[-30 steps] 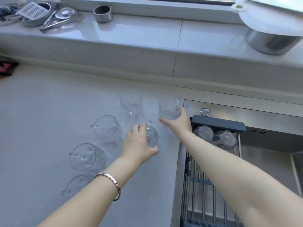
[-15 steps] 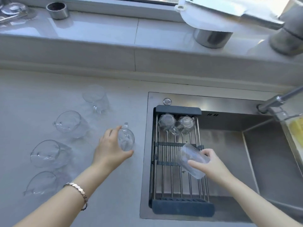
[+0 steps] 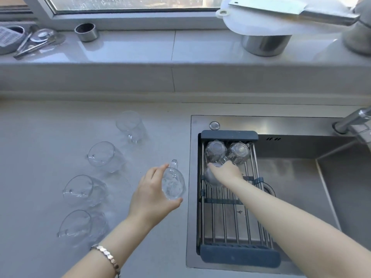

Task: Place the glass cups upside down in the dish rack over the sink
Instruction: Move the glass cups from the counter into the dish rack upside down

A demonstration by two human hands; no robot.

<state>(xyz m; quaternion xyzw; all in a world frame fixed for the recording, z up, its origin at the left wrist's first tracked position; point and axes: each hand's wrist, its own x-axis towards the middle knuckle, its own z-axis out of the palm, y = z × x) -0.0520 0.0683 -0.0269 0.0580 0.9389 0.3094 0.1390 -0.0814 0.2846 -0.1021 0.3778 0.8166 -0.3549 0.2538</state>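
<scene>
Left hand (image 3: 152, 194) grips a rigid, slick, breakable glass cup (image 3: 173, 183) around its wall, handle beyond the fingers; right hand (image 3: 225, 173) clasps another cup (image 3: 211, 176) on the dish rack (image 3: 239, 257).

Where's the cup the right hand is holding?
In the head view, the right hand has the cup on the dish rack, at its left side, just in front of the two upside-down cups at the far end.

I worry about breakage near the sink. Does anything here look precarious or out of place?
Yes: on the windowsill a white cutting board rests on top of a steel pot with a cleaver lying on it, overhanging the pot. The glass cups on the counter stand intact; nothing looks spilled.
</scene>
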